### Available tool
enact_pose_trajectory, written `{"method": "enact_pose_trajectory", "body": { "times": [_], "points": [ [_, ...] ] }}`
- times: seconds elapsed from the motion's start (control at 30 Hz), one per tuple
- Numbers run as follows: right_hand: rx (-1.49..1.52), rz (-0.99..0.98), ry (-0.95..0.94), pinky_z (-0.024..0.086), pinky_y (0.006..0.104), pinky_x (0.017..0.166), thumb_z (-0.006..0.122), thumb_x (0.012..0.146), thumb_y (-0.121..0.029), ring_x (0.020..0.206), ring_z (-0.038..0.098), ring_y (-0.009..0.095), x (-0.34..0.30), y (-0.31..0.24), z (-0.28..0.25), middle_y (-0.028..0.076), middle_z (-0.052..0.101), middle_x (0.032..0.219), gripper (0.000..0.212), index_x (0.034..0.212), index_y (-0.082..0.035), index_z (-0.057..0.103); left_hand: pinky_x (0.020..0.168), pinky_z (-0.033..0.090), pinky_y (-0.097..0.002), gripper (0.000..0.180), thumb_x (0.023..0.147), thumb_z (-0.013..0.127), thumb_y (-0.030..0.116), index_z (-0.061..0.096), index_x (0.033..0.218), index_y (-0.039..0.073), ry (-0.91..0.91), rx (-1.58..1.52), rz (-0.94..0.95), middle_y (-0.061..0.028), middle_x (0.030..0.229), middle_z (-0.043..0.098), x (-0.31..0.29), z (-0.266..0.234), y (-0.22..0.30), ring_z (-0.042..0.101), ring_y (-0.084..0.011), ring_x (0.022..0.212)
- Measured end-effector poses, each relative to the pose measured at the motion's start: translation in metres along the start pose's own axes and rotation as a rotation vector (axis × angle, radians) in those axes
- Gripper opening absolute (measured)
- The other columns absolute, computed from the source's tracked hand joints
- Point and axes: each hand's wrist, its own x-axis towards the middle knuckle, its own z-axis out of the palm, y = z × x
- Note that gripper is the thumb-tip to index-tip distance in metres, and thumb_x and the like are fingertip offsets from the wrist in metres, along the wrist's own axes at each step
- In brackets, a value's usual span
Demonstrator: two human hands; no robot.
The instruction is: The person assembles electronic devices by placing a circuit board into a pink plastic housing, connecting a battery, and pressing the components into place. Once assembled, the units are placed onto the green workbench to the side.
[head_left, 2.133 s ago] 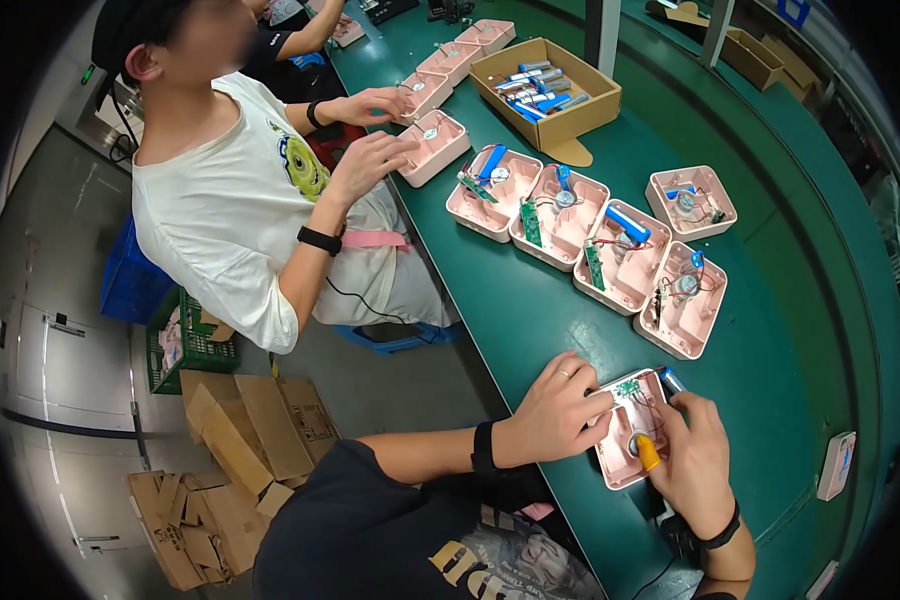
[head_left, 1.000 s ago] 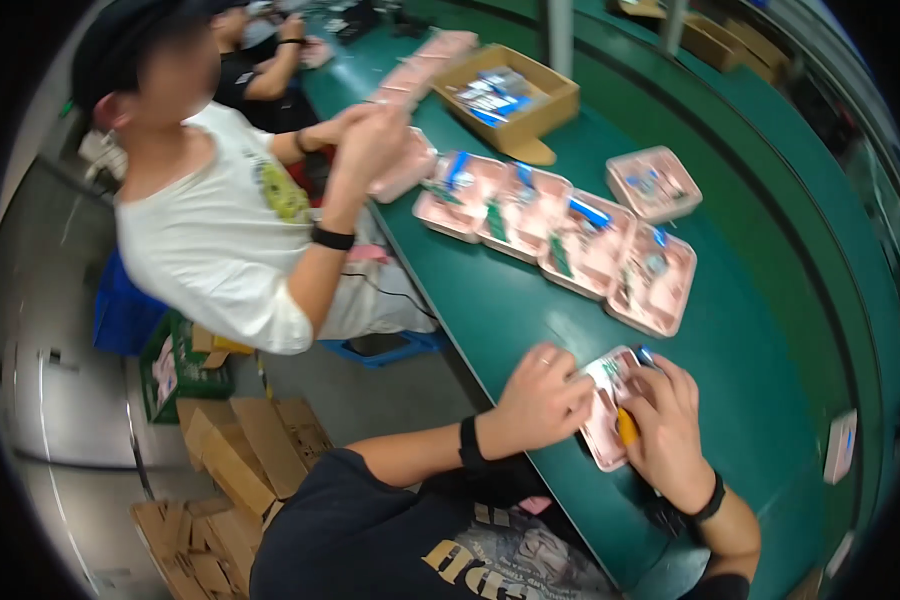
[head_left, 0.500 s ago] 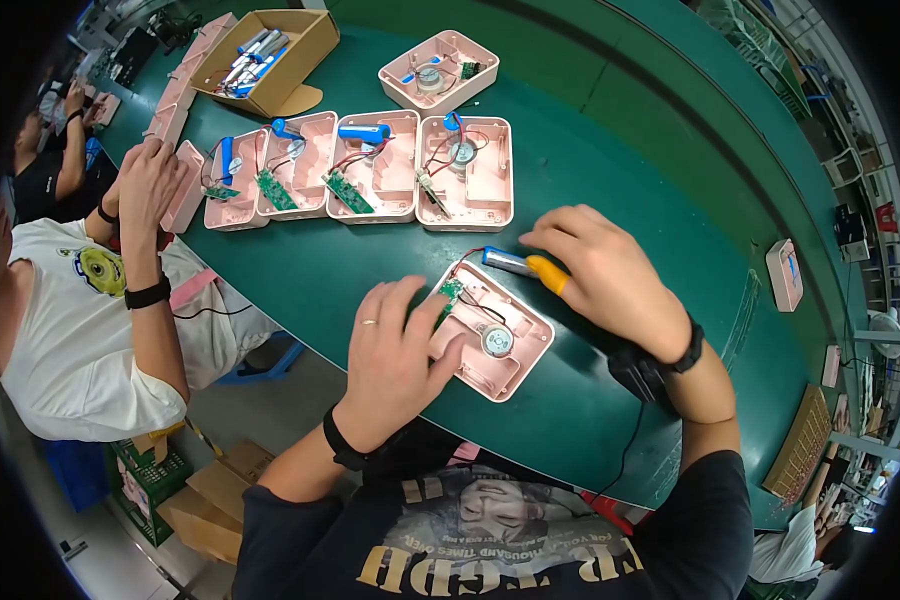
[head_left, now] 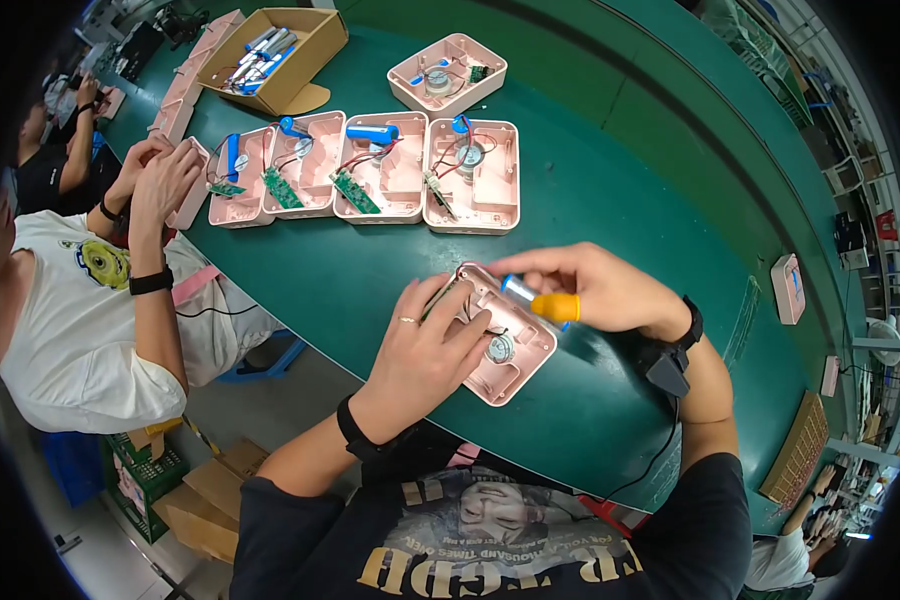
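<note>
- Bending the partly spread fingers of the left hand (head_left: 417,352) over the left side of an open pink case (head_left: 495,384), with the thumb reaching across its inside; cannot tell how firmly gripped.
- Pinching a blue-and-silver battery (head_left: 518,289) in the half-closed right hand (head_left: 615,288), with a yellow finger cover (head_left: 556,307) pressed against it.
- Holding the battery lengthwise along the case's right-hand edge, between the two hands; cannot tell whether touching the rim.
- Showing a round speaker (head_left: 500,349) inside the case, just right of the left thumb.
- Resting the case on a green desk (head_left: 620,200), between the hands.
- Just below the right wrist, a small black box (head_left: 665,372) with a dark cable.
- Beyond the left hand, a row of four open pink cases (head_left: 495,180) fitted with batteries and wires; farther out, one more pink case (head_left: 447,75).
- Farther beyond the left hand, an open cardboard box (head_left: 315,72) of batteries.
- Well left of the left hand, a co-worker (head_left: 90,330) in a white shirt.
</note>
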Motion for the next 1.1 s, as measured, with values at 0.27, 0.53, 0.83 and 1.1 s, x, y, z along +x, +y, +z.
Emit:
{"method": "enact_pose_trajectory", "body": {
  "times": [0.27, 0.53, 0.83, 1.1],
  "points": [
    [-0.386, -0.21, 0.178, 0.051, 0.0322, 0.069, 0.076, 0.091, -0.003, 0.074, 0.058, 0.017, -0.002, -0.001, 0.034, 0.006, 0.062, 0.089, 0.055, 0.145, -0.007, 0.067, 0.112, 0.049, -0.0565, 0.031, 0.087, 0.084, 0.023, 0.079, 0.116, 0.012, 0.04, 0.16, -0.046, -0.0069, 0.122, 0.066, -0.005, -0.009, 0.007, 0.059, -0.0289, 0.125],
    [-0.438, -0.293, 0.251, 0.052, 0.0328, 0.068, 0.076, 0.09, -0.003, 0.075, 0.06, 0.018, -0.004, -0.003, 0.039, 0.006, 0.063, 0.091, 0.051, 0.141, -0.012, 0.069, 0.116, 0.046, -0.0562, 0.04, 0.09, 0.081, 0.029, 0.076, 0.126, 0.014, -0.023, 0.278, -0.045, -0.0059, 0.114, 0.069, -0.001, -0.023, 0.012, 0.061, -0.0282, 0.123],
    [-0.159, -0.072, 0.135, 0.048, 0.0281, 0.069, 0.075, 0.092, -0.003, 0.076, 0.057, 0.014, -0.001, -0.008, 0.028, 0.002, 0.062, 0.091, 0.045, 0.135, -0.011, 0.069, 0.112, 0.05, -0.0556, 0.044, 0.089, 0.081, 0.03, 0.07, 0.123, 0.004, -0.06, 0.172, -0.076, -0.0134, 0.125, 0.071, -0.016, -0.023, 0.007, 0.064, -0.0328, 0.121],
    [-0.621, -0.355, 0.379, 0.055, 0.0378, 0.079, 0.076, 0.088, -0.002, 0.09, 0.067, 0.027, 0.006, 0.01, 0.018, 0.009, 0.069, 0.102, 0.047, 0.134, -0.008, 0.068, 0.105, 0.057, -0.0509, 0.036, 0.09, 0.079, 0.023, 0.068, 0.117, 0.001, -0.07, 0.092, -0.073, -0.0173, 0.129, 0.071, -0.019, -0.025, 0.004, 0.065, -0.0372, 0.122]
  ]
}}
